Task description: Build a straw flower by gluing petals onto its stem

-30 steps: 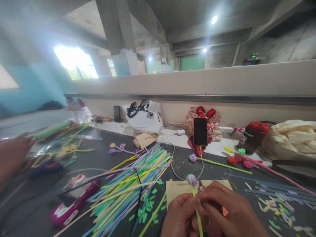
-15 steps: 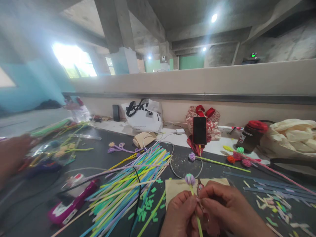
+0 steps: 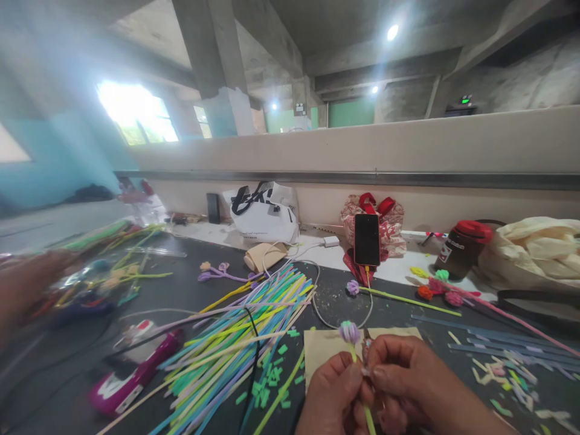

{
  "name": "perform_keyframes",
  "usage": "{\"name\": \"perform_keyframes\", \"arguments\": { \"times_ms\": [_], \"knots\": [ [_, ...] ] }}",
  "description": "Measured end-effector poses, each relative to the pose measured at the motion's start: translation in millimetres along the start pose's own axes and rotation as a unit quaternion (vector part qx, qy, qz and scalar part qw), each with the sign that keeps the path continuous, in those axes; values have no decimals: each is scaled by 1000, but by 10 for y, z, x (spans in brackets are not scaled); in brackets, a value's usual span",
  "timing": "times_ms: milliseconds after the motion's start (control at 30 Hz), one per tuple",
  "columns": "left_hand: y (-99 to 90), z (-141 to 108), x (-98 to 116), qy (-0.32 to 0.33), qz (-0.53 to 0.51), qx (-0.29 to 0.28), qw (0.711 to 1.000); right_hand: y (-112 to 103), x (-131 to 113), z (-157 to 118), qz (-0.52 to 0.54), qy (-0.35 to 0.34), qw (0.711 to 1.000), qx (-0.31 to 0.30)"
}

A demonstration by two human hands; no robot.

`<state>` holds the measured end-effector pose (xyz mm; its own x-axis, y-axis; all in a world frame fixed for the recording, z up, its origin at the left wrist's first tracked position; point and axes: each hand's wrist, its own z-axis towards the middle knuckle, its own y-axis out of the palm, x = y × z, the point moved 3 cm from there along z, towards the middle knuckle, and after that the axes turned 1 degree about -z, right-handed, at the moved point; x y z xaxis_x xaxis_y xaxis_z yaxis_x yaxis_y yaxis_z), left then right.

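A pipe-cleaner flower [image 3: 349, 331] with a lilac and mint-green head stands upright on its yellow-green stem, low in the middle of the head view. My left hand [image 3: 333, 386] pinches that stem below the head. Close against it, my right hand [image 3: 408, 374] has its fingertips together at the stem, around a small pale bit. A small dark-tipped tool [image 3: 366, 336] pokes up between the right fingers; reddish parts below may be its handles, mostly hidden by the palm. Under both hands lies a beige sheet [image 3: 317, 344].
Left of my hands lies a pile of coloured pipe cleaners [image 3: 244, 338] beside green clippings [image 3: 269, 377]. A magenta tool [image 3: 131, 380] lies farther left. Behind are a finished-looking lilac flower [image 3: 352, 288], a phone [image 3: 367, 240] and a cup [image 3: 462, 251]. Another person's hand [image 3: 31, 290] is blurred at left.
My hands and the flower have shifted very slightly, with the same grip. The other person's blurred hand at the left has moved a little.
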<state>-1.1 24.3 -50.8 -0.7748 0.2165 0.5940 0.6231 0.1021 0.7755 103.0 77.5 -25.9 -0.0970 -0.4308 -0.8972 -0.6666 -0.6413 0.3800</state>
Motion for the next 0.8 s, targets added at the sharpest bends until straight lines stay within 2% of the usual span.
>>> {"name": "perform_keyframes", "arguments": {
  "times_ms": [267, 367, 467, 533, 600, 700, 800],
  "knots": [
    [-25, 35, -11, -5, 2, 2, 1000, -6, 28, 53, -6, -1, 1000, -22],
    [7, 32, 19, -10, 14, -1, 1000, -46, -169, -3, -129, -71, 989, 2],
    [50, 7, 61, -43, 5, -18, 999, -77, -489, -117, -355, -176, 917, 40],
    [56, -12, 85, -59, -8, -12, 998, -90, -657, -178, -434, -223, 872, 46],
    [46, -19, 96, -64, -13, -2, 998, -101, -744, -202, -482, -244, 841, 41],
    [33, 6, 59, -74, 5, -21, 997, -91, -764, -180, -516, -252, 819, 0],
    [-1, 68, -19, -80, 16, -26, 996, -66, -770, -126, -526, -245, 813, -38]
  ]
}}
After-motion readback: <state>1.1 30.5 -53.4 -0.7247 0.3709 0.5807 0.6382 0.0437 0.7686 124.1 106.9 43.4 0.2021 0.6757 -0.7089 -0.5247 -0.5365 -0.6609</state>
